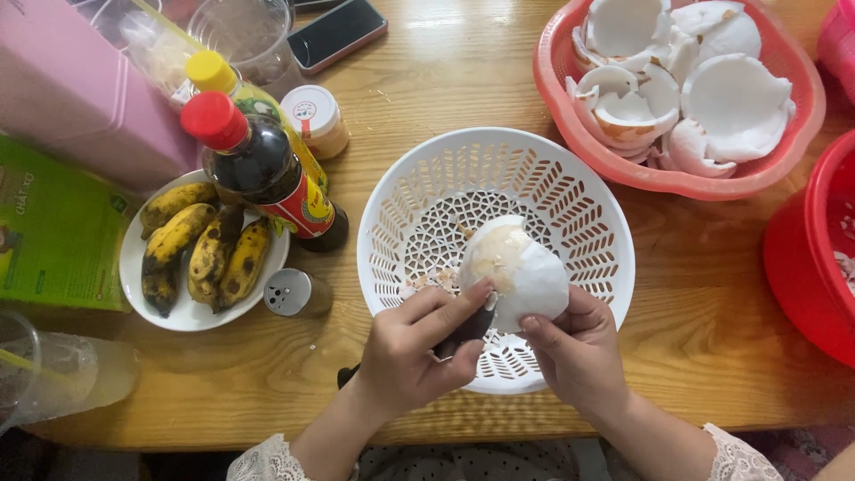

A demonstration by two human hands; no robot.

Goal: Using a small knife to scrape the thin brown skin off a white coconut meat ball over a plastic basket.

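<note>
My right hand (579,352) grips a white piece of coconut flesh (517,267) with a brownish patch, held over a white slotted colander (552,191). My left hand (414,343) holds a dark-handled peeler or small knife (463,331) against the coconut piece's lower left edge. A few brown skin shavings (427,281) lie in the colander's bottom. Most of the tool is hidden by my fingers.
A pink-red basket (552,98) of white coconut pieces sits at back right, a red bowl (802,267) at right. On the left: a plate of spotted bananas (200,254), dark sauce bottle (267,174), yellow-capped bottle (218,76), small jar (316,120), shaker (289,292), phone (337,34), green box (53,223).
</note>
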